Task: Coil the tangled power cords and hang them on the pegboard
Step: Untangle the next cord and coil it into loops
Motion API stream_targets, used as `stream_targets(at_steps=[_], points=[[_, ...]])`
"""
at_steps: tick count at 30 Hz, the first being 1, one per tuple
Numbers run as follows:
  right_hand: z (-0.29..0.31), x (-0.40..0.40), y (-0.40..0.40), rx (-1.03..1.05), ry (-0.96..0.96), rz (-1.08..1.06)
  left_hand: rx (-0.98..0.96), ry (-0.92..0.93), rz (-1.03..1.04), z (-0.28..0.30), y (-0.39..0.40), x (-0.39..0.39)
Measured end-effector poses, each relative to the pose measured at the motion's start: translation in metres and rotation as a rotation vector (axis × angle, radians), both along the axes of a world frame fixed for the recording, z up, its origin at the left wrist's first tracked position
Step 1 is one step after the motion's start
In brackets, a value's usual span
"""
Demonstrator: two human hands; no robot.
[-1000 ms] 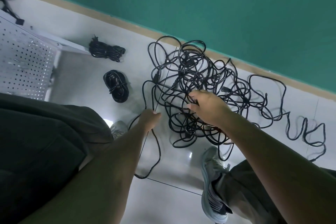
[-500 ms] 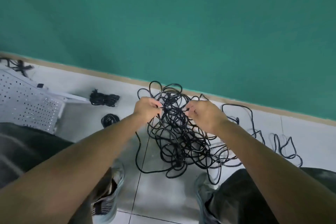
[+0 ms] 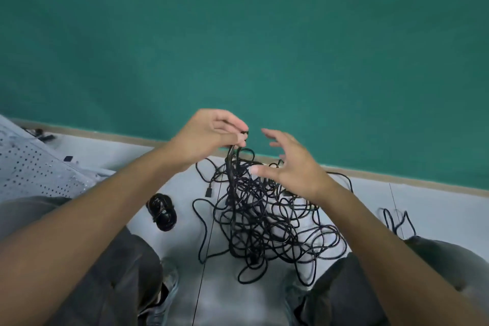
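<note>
1. The tangle (image 3: 267,219) of black cords lay on the floor (image 3: 436,209) between the person's knees, just below and in front of both hands.
2. A bunch of strands (image 3: 232,188) rose nearly straight up from the heap to the left hand (image 3: 209,137), so the lifted part's long axis ran vertical.
3. The left hand pinched the top of those strands between thumb and curled fingers, a small black end showing at the fingertips.
4. The right hand (image 3: 291,167) hovered beside it, fingers spread, holding nothing, above the heap's upper right part.
5. The left hand was the one on the cord; the right was free to follow it down, I judged.
6. A coiled cord (image 3: 162,211) lay on the floor left of the heap, apart from it.
7. The pegboard (image 3: 34,169) stood further left, well away from the hands.
</note>
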State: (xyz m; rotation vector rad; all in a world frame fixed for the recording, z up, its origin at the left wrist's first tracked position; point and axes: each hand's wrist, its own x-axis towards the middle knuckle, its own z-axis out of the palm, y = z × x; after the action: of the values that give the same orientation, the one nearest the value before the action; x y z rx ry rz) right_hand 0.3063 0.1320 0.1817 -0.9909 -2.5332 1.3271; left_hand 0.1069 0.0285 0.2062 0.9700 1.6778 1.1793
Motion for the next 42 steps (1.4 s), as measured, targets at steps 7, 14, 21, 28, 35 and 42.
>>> stream_targets(at_steps=[7, 14, 21, 28, 35, 42], points=[[-0.003, -0.018, -0.018, -0.154, 0.037, 0.026, 0.141, -0.064, -0.049, 0.014, 0.001, -0.004], [-0.011, -0.044, -0.039, -0.209, 0.152, -0.081, 0.176, -0.119, -0.107, 0.023, 0.011, -0.007], [-0.01, -0.054, -0.018, -0.239, 0.229, -0.075, 0.192, -0.191, -0.169, 0.025, 0.014, -0.016], [0.005, -0.056, 0.0, -0.083, 0.203, -0.166, 0.211, -0.153, -0.116, 0.025, 0.019, -0.024], [0.04, -0.049, 0.022, -0.252, 0.488, -0.291, 0.145, 0.003, -0.07, 0.003, 0.02, -0.019], [0.07, -0.045, 0.03, -0.311, 0.58, -0.377, 0.005, 0.01, -0.424, -0.014, 0.021, 0.033]])
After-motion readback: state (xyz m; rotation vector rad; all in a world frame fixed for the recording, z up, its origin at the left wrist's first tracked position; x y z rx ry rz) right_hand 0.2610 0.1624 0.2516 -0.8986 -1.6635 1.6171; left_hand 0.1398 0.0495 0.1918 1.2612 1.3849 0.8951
